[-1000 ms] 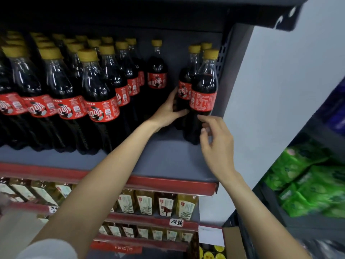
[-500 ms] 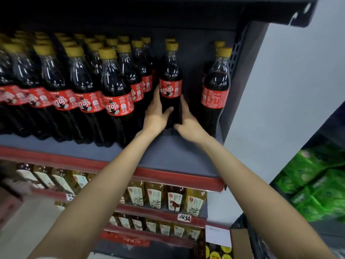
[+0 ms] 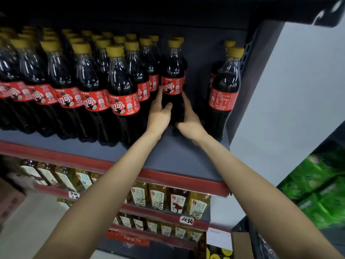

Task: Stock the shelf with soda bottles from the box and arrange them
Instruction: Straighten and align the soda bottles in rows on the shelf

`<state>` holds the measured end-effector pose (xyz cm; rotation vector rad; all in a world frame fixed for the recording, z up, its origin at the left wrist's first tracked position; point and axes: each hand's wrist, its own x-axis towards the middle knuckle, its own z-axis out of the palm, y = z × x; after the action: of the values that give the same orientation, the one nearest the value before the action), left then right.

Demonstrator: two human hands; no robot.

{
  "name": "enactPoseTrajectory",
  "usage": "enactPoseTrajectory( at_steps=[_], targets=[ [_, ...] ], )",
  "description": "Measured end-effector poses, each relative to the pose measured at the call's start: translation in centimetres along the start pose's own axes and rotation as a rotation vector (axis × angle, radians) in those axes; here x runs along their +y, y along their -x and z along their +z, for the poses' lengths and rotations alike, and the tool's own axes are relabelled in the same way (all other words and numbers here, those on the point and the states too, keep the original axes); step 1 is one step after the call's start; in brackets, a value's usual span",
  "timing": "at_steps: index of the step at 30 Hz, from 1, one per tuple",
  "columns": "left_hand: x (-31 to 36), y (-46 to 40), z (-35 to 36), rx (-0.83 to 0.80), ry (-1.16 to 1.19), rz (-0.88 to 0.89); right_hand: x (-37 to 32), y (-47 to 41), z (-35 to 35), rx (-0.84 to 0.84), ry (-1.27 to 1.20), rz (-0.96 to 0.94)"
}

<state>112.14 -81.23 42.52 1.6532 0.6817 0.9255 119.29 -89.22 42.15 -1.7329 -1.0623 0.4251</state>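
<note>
Grey shelf [image 3: 173,156] is crowded, so left hand [image 3: 158,114] and right hand [image 3: 188,120], clasping one cola bottle [image 3: 172,71], could topple packed bottles [image 3: 119,90] beside it.

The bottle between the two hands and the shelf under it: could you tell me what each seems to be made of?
Bottle: likely clear plastic, glossy; light streaks on the neck, dark soda visible through it, a matte yellow cap and a red printed wrap label. Shelf: probably painted metal, matte grey, flat and thin; its red front strip looks like plastic.
</note>
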Motion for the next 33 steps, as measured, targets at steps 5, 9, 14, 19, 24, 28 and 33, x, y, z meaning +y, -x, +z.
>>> enactPoseTrajectory(
  at_steps=[5, 9, 14, 19, 24, 28, 33],
  targets=[
    [-0.2, 0.2, 0.2, 0.020, 0.080, 0.004, -0.1, -0.8, 0.4, 0.001, 0.032, 0.005],
    [0.4, 0.7, 0.2, -0.005, 0.131, -0.035, -0.4, -0.5, 0.0, -0.038, 0.042, 0.019],
    [1.6, 3.4, -0.3, -0.020, 0.047, 0.043, -1.4, 3.5, -1.9, 0.016, 0.020, -0.125],
    [2.5, 4.1, 1.0, -0.250, 0.093, 0.143, 0.2, 9.3, -4.2, 0.646, -0.007, -0.287],
    [4.8, 4.0, 4.8, -0.499, 0.157, -0.087, 2.1, 7.1, -5.2, 0.543, 0.158, -0.144],
    [4.8, 5.1, 4.4, -0.420, 0.171, -0.037, 1.8, 5.4, -6.4, 0.402, 0.183, -0.162],
    [2.5, 7.0, 1.4, -0.274, 0.120, 0.110, 0.4, 4.5, -6.5, 0.253, 0.196, -0.209]
  ],
)
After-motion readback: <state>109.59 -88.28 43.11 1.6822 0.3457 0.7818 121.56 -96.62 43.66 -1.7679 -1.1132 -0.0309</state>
